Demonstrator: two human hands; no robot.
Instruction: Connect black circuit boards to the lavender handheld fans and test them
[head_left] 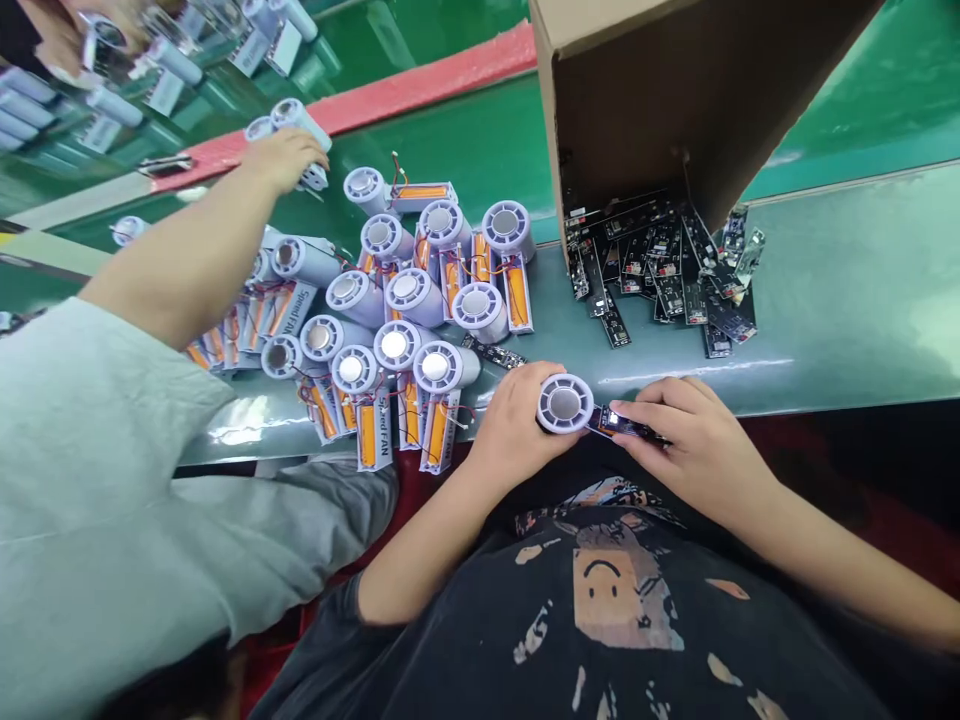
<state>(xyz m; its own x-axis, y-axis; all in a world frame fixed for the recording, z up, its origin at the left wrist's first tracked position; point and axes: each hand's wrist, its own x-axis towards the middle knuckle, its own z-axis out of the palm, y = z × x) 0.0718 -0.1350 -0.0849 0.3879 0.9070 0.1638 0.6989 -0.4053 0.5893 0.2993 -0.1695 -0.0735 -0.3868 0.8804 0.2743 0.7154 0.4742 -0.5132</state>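
Black printed shirt [630,625] fabric fills the foreground as I work at the near edge of a green counter [847,300], my left grip [517,425] wrapped around a lilac fan [565,403], my right grip [679,435] pinching a slim dark circuit board [634,427] against its side; whether the two are joined, I cannot tell. Rigid and smooth, the fan should feel light and slightly slippery, best held around its barrel; the thin board looks fragile, best taken by its edges. Other fans [412,290] crowd the left; more boards [667,265] spill from a cardboard box [551,130].
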